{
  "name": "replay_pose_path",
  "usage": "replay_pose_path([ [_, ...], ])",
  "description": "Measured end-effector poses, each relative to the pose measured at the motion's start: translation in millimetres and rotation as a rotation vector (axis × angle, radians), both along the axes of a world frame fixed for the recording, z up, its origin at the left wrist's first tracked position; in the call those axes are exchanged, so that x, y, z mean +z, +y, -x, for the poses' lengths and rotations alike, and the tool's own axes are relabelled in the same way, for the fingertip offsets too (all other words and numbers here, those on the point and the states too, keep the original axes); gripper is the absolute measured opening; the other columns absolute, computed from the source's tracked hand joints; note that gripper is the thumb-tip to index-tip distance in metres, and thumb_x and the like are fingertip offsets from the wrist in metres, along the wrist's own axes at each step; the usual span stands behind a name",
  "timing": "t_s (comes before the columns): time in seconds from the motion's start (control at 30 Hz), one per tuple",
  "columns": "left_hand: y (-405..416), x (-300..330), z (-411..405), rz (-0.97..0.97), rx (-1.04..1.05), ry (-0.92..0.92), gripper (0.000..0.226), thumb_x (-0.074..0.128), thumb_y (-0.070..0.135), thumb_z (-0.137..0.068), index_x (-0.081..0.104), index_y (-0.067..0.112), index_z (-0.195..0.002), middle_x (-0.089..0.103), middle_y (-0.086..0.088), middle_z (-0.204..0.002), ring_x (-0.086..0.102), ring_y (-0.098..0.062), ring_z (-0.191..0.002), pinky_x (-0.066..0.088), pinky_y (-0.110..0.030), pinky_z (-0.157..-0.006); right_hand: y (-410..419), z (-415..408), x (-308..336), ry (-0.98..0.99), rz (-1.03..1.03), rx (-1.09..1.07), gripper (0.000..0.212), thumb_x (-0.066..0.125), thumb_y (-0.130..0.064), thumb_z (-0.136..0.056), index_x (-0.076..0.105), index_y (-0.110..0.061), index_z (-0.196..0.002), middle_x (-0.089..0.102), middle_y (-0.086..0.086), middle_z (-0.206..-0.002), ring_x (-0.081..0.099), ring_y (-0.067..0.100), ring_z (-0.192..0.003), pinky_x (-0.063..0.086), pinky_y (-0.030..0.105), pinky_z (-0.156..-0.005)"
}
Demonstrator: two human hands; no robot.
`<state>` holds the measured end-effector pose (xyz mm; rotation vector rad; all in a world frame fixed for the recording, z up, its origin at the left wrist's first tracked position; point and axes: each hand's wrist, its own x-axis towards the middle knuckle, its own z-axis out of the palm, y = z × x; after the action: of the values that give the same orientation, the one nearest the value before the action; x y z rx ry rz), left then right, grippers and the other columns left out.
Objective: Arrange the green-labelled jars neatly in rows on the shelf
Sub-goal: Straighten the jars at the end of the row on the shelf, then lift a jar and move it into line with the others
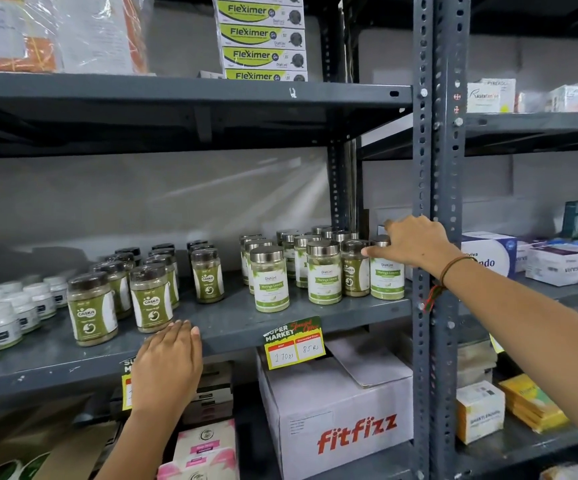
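Observation:
Several silver-lidded jars with white and green Moringa labels (325,271) stand in rows at the right end of the grey shelf (232,329). One dark green Gaska jar (354,268) stands among them. My right hand (414,244) rests its fingers on the rightmost Moringa jar (387,277), over its lid. Dark-lidded Gaska jars (150,297) stand in loose rows at the shelf's middle left, one jar (207,275) apart from the rest. My left hand (171,365) lies flat on the shelf's front edge below them, holding nothing.
Small white tubs (1,322) crowd the shelf's far left. A perforated steel upright (434,237) stands just right of the Moringa jars. A price tag (294,342) hangs on the shelf edge above a Fitfizz carton (346,417). Fleximer boxes (263,36) are stacked on the shelf above.

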<state>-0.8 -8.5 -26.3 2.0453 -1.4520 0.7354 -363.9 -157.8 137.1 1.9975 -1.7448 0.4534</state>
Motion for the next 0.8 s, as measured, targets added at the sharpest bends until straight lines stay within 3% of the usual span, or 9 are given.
replay_pose_path([
  [0.1, 1.2, 0.6, 0.3, 0.003, -0.008, -0.011, 0.052, 0.029, 0.034, -0.097, 0.07, 0.002, -0.106, 0.072, -0.015, -0.106, 0.065, -0.028, -0.103, 0.048, -0.044, -0.092, 5.0, -0.3, 0.2, 0.069, 0.215, 0.033, 0.076, 0.037, -0.082, -0.081, 0.064, -0.014, -0.105, 0.066, 0.007, -0.083, 0.068, 0.032, -0.084, 0.044, 0.034, -0.06],
  [0.23, 2.3, 2.2, -0.3, 0.008, -0.014, -0.013, 0.05, 0.031, 0.033, -0.097, 0.069, 0.002, -0.106, 0.071, -0.015, -0.106, 0.065, -0.029, -0.104, 0.048, -0.044, -0.091, 6.8, -9.0, 5.0, 0.051, 0.366, 0.204, 0.056, 0.055, -0.061, -0.087, 0.063, -0.018, -0.122, 0.066, 0.008, -0.108, 0.068, 0.034, -0.091, 0.046, 0.036, -0.06],
  [0.33, 3.4, 2.0, -2.7, 0.0, -0.025, -0.042, 0.048, 0.034, 0.033, -0.096, 0.069, 0.002, -0.108, 0.071, -0.015, -0.106, 0.065, -0.029, -0.103, 0.049, -0.044, -0.091, 3.5, -20.1, 11.3, 0.065, 0.222, 0.286, 0.062, 0.06, -0.059, -0.085, 0.058, -0.019, -0.132, 0.066, 0.008, -0.114, 0.063, 0.03, -0.105, 0.055, 0.043, -0.076],
  [0.43, 4.4, 3.4, -6.3, -0.028, -0.032, -0.075, 0.049, 0.033, 0.035, -0.095, 0.068, 0.004, -0.11, 0.071, -0.014, -0.107, 0.065, -0.028, -0.103, 0.05, -0.043, -0.089, -5.1, -30.2, 15.6, 0.121, 0.027, 0.258, 0.073, 0.059, -0.066, -0.081, 0.052, -0.019, -0.137, 0.066, 0.008, -0.116, 0.062, 0.029, -0.109, 0.052, 0.042, -0.083],
  [0.57, 4.5, 4.8, -7.3, -0.045, -0.032, -0.096, 0.05, 0.033, 0.036, -0.095, 0.068, 0.004, -0.11, 0.071, -0.014, -0.107, 0.066, -0.028, -0.102, 0.051, -0.043, -0.086, -23.8, -39.9, 21.1, 0.135, -0.233, 0.184, 0.086, 0.058, -0.075, -0.076, 0.047, -0.021, -0.143, 0.058, 0.006, -0.137, 0.053, 0.029, -0.126, 0.046, 0.045, -0.1],
  [0.7, 4.0, 4.1, -8.1, -0.042, -0.034, -0.103, 0.05, 0.034, 0.036, -0.095, 0.068, 0.004, -0.11, 0.071, -0.015, -0.108, 0.066, -0.028, -0.103, 0.051, -0.043, -0.086, -40.4, -46.6, 23.6, 0.189, -0.365, 0.162, 0.081, 0.06, -0.075, -0.074, 0.055, -0.021, -0.134, 0.062, 0.001, -0.131, 0.057, 0.024, -0.118, 0.036, 0.046, -0.109],
  [0.8, 3.7, 3.7, -8.6, -0.041, -0.033, -0.104, 0.051, 0.033, 0.036, -0.095, 0.068, 0.003, -0.11, 0.071, -0.015, -0.108, 0.066, -0.028, -0.104, 0.051, -0.044, -0.087, -43.2, -47.2, 24.8, 0.104, -0.388, 0.188, 0.078, 0.067, -0.07, -0.073, 0.057, -0.019, -0.131, 0.065, 0.0, -0.123, 0.058, 0.022, -0.114, 0.035, 0.043, -0.107],
])
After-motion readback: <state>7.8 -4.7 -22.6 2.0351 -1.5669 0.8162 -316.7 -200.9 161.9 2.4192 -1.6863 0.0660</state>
